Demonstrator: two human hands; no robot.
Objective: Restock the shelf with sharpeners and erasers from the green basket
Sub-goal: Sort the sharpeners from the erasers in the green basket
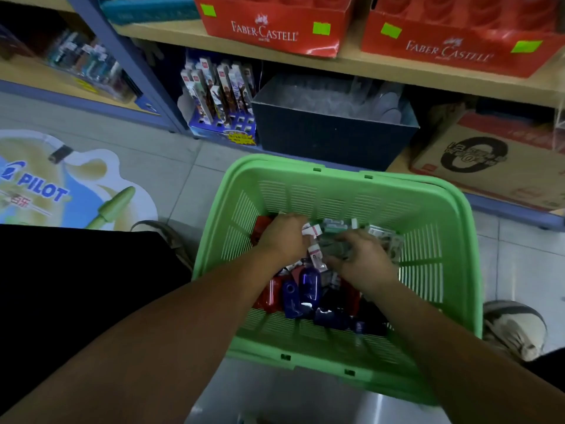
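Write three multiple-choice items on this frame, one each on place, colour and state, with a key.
1. Where are the left hand and right hand? A on the floor tiles; B inside the green basket; C on a cardboard carton.
2. What colour are the Faber-Castell boxes? A red; B blue; C yellow.
3. What are both hands doing? A lying flat and open; B pulling the handles; C gripping small packets.
Key: B, both forearms reach over its rim; A, red card behind white lettering; C, both curl round packets in the pile.
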